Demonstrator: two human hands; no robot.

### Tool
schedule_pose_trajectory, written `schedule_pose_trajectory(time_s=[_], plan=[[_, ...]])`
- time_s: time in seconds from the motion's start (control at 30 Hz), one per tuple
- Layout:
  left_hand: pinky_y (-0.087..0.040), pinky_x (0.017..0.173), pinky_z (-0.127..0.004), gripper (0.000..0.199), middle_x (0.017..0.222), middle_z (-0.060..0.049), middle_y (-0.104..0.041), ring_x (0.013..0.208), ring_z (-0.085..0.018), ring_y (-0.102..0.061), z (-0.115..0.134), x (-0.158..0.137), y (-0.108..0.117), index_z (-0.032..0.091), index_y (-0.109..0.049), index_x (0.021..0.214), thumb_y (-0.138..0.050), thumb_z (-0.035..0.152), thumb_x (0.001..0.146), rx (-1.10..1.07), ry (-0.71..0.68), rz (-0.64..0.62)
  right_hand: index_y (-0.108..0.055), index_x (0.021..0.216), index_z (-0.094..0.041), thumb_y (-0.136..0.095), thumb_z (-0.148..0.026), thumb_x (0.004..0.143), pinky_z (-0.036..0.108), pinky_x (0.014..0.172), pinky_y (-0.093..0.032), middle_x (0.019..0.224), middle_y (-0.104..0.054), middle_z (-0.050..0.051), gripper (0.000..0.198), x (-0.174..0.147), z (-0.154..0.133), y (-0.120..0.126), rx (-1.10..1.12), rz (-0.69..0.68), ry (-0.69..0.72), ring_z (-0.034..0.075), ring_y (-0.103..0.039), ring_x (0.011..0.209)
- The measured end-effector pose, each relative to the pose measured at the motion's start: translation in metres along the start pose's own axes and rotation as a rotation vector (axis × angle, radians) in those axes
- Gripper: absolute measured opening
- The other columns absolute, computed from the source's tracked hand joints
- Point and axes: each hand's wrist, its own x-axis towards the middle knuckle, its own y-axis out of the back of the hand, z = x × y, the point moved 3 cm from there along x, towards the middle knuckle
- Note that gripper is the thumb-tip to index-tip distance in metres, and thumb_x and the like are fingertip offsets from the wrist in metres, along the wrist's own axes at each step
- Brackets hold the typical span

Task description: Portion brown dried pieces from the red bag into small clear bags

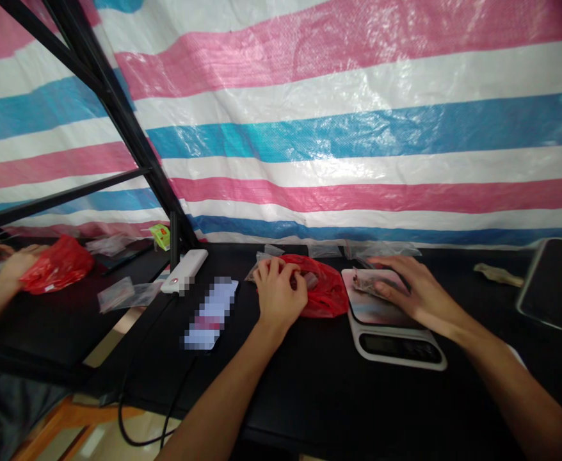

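Note:
My left hand [281,291] is closed at the left side of a red plastic bag [326,291], its fingers curled down and its thumb against the bag. A clear packet shows beside those fingers, but what they grip is hidden. Small clear pieces show in the red bag's opening. On the right, my right hand [418,291] is over a white digital kitchen scale [396,358]. Its thumb and fingers are around a small clear plastic bag [365,282] with brownish contents, at the top left of the scale's plate. The scale's display looks dark.
Left of my arm lie a phone [211,314], a white power strip [185,270] and a black cable [125,390]. Clear bags [324,250] line the back edge. A dark-screened device [557,285] stands right. Beyond the black frame [132,141], another person's hands [19,266] touch a red bag [60,266].

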Motion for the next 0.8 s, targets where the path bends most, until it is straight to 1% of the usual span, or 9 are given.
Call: schedule_pose_trajectory(time_s=[0.03, 0.1, 0.2, 0.33, 0.6, 0.7, 0.8], plan=[[-0.038, 0.093, -0.051, 0.012, 0.102, -0.011, -0.066, 0.109, -0.034, -0.048, -0.001, 0.001, 0.001, 0.024, -0.076, 0.091, -0.065, 0.02, 0.088, 0.028, 0.012, 0.007, -0.06, 0.137, -0.036, -0.066, -0.056, 0.092, 0.054, 0.105, -0.044, 0.134, -0.068, 0.006, 0.049, -0.001, 0.001, -0.003, -0.011, -0.031, -0.006, 0.035, -0.06, 0.125], [-0.038, 0.094, -0.051, 0.012, 0.102, -0.011, -0.066, 0.11, -0.034, -0.048, -0.003, 0.003, 0.004, 0.024, -0.076, 0.089, -0.064, 0.02, 0.089, 0.055, 0.024, 0.024, -0.055, 0.143, -0.036, -0.067, -0.059, 0.089, 0.054, 0.104, -0.044, 0.133, -0.068, 0.007, 0.06, -0.003, 0.002, -0.008, -0.036, -0.059, -0.032, 0.036, -0.062, 0.122], [-0.037, 0.094, -0.049, 0.015, 0.102, -0.009, -0.067, 0.109, -0.032, -0.049, -0.002, 0.004, 0.009, 0.023, -0.075, 0.086, -0.061, 0.019, 0.091, 0.062, 0.029, 0.064, -0.053, 0.147, -0.036, -0.07, -0.063, 0.085, 0.054, 0.102, -0.045, 0.127, -0.069, 0.008, 0.069, -0.005, 0.003, -0.013, -0.09, -0.081, -0.086, 0.036, -0.063, 0.116], [-0.037, 0.092, -0.046, 0.016, 0.098, -0.008, -0.068, 0.105, -0.03, -0.05, -0.002, 0.005, 0.012, 0.022, -0.072, 0.081, -0.061, 0.017, 0.091, 0.045, 0.015, 0.09, -0.052, 0.148, -0.038, -0.068, -0.064, 0.085, 0.053, 0.1, -0.046, 0.123, -0.068, 0.009, 0.07, -0.007, 0.003, -0.013, -0.11, -0.107, -0.123, 0.036, -0.062, 0.115], [-0.037, 0.089, -0.044, 0.017, 0.092, -0.007, -0.069, 0.103, -0.028, -0.051, -0.004, 0.005, 0.014, 0.021, -0.07, 0.079, -0.06, 0.015, 0.091, -0.017, -0.024, 0.117, -0.049, 0.149, -0.037, -0.068, -0.064, 0.086, 0.056, 0.104, -0.041, 0.127, -0.066, 0.009, 0.071, -0.006, 0.007, -0.015, -0.112, -0.119, -0.104, 0.035, -0.06, 0.117], [-0.039, 0.089, -0.043, 0.019, 0.087, -0.007, -0.068, 0.1, -0.027, -0.052, 0.0, 0.003, 0.014, 0.021, -0.069, 0.078, -0.058, 0.013, 0.091, -0.097, -0.08, 0.122, -0.05, 0.148, -0.036, -0.072, -0.063, 0.084, 0.056, 0.104, -0.042, 0.127, -0.066, 0.009, 0.073, -0.006, 0.005, -0.017, -0.107, -0.112, -0.108, 0.035, -0.06, 0.116], [-0.042, 0.089, -0.041, 0.018, 0.085, -0.007, -0.066, 0.096, -0.025, -0.053, 0.011, -0.005, 0.013, 0.021, -0.068, 0.08, -0.056, 0.011, 0.089, -0.228, -0.2, 0.081, -0.055, 0.145, -0.035, -0.074, -0.057, 0.083, 0.055, 0.104, -0.043, 0.122, -0.068, 0.008, 0.069, -0.006, 0.001, -0.019, -0.082, -0.073, -0.11, 0.035, -0.062, 0.113]])
